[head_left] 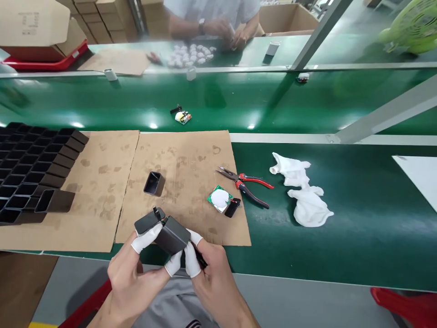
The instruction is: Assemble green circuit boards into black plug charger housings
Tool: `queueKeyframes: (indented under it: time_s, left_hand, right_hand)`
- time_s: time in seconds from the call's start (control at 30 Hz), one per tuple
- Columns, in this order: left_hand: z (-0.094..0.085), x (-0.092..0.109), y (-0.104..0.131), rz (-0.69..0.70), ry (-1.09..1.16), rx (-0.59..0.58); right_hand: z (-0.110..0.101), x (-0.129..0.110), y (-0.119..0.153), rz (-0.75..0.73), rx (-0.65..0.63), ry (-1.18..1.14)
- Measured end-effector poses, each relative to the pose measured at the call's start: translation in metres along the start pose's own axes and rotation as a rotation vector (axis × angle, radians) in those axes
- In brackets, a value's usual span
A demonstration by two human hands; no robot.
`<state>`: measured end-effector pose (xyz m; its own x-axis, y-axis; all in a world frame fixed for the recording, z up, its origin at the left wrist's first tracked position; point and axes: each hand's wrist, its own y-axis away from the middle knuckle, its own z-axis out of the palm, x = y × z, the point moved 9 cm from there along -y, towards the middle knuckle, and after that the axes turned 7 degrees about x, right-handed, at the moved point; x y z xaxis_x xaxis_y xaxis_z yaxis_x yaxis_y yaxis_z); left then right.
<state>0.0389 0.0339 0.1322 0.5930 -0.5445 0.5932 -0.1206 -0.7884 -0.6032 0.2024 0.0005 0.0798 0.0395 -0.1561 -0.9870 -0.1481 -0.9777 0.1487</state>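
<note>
Black box [173,234] at seven o'clock, by the table [307,259] edge, left hand [128,278] grip closed on it plus a flat dark piece [149,220] at its ten o'clock, right hand [215,269] pinching its four-o'clock end, so best squeeze lightly, keep both steady.

The near green bench [341,250] carries two brown cardboard sheets [184,155], one pair of red-handled needle-nose pliers [237,178], two white cloths [292,170] and one white-topped green circuit board [220,198]. Two hands [131,282] grip one black box-shaped housing [172,234]; one lone housing [160,186] sits apart; the stacked housings [58,168] are too many to count.
</note>
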Motion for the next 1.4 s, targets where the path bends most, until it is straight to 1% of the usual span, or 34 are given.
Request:
queueKeyframes:
  time_s: [0.03, 0.1, 0.23, 0.3, 0.37, 0.4, 0.47, 0.5, 0.53, 0.6, 0.67, 0.73, 0.8, 0.87, 0.93, 0.97, 1.0, 1.07, 1.13, 1.2, 1.23, 1.3, 1.33, 1.4]
  left_hand:
    - [0.001, 0.000, 0.001, -0.016, -0.013, -0.005]
    - [0.001, 0.004, 0.001, 0.001, -0.039, 0.004]
    - [-0.002, 0.003, 0.002, 0.037, -0.042, 0.010]
    - [-0.005, -0.001, 0.005, 0.014, -0.030, 0.010]
    - [-0.010, -0.005, 0.008, -0.017, -0.010, 0.036]
    - [-0.012, -0.009, 0.010, -0.054, -0.001, 0.049]
    - [-0.017, -0.020, 0.011, -0.171, 0.026, 0.090]
    - [-0.020, -0.029, 0.012, -0.269, 0.054, 0.113]
    - [-0.022, -0.041, 0.013, -0.397, 0.102, 0.132]
    - [-0.025, -0.068, 0.017, -0.691, 0.284, 0.160]
    - [-0.025, -0.089, 0.021, -0.954, 0.525, 0.173]
    - [-0.027, -0.102, 0.021, -1.143, 0.720, 0.159]
    - [-0.031, -0.108, 0.017, -1.247, 0.845, 0.136]
    - [-0.038, -0.113, 0.014, -1.302, 0.911, 0.131]
    - [-0.045, -0.120, 0.014, -1.351, 0.919, 0.164]
    - [-0.048, -0.123, 0.015, -1.373, 0.914, 0.177]
    - [-0.051, -0.126, 0.016, -1.389, 0.909, 0.186]
    - [-0.053, -0.131, 0.016, -1.388, 0.910, 0.178]
    - [-0.056, -0.135, 0.014, -1.355, 0.913, 0.157]
    - [-0.060, -0.139, 0.011, -1.302, 0.897, 0.144]
    - [-0.062, -0.140, 0.009, -1.261, 0.881, 0.134]
    - [-0.068, -0.143, 0.004, -1.139, 0.798, 0.131]
    - [-0.074, -0.144, 0.001, -1.052, 0.710, 0.147]
    - [-0.093, -0.145, -0.009, -0.805, 0.423, 0.230]
  right_hand:
    - [-0.002, 0.001, 0.000, -0.001, -0.003, -0.004]
    - [-0.004, 0.003, 0.000, 0.005, -0.011, -0.006]
    - [0.002, 0.010, -0.002, 0.025, -0.047, 0.011]
    - [0.008, 0.011, -0.003, 0.012, -0.071, 0.028]
    - [0.014, 0.008, -0.004, 0.005, -0.095, 0.065]
    - [0.017, 0.006, -0.004, 0.012, -0.110, 0.104]
    - [0.019, -0.001, -0.003, 0.024, -0.144, 0.240]
    - [0.019, -0.007, -0.002, 0.016, -0.165, 0.326]
    - [0.018, -0.014, -0.002, -0.001, -0.184, 0.413]
    - [0.015, -0.030, -0.003, -0.059, -0.198, 0.557]
    - [0.008, -0.038, -0.009, -0.088, -0.151, 0.649]
    - [-0.003, -0.039, -0.022, -0.111, -0.027, 0.722]
    - [-0.012, -0.038, -0.037, -0.186, 0.143, 0.818]
    - [-0.012, -0.036, -0.050, -0.276, 0.263, 0.951]
    - [-0.004, -0.039, -0.057, -0.365, 0.331, 1.090]
    - [0.003, -0.044, -0.057, -0.405, 0.353, 1.115]
    - [0.011, -0.052, -0.055, -0.444, 0.365, 1.101]
    - [0.032, -0.073, -0.047, -0.518, 0.367, 0.962]
    - [0.056, -0.097, -0.037, -0.599, 0.342, 0.810]
    - [0.079, -0.111, -0.033, -0.627, 0.293, 0.690]
    - [0.090, -0.112, -0.034, -0.608, 0.252, 0.631]
    - [0.110, -0.104, -0.039, -0.514, 0.148, 0.498]
    - [0.119, -0.097, -0.043, -0.462, 0.099, 0.432]
    - [0.136, -0.080, -0.051, -0.372, 0.033, 0.339]
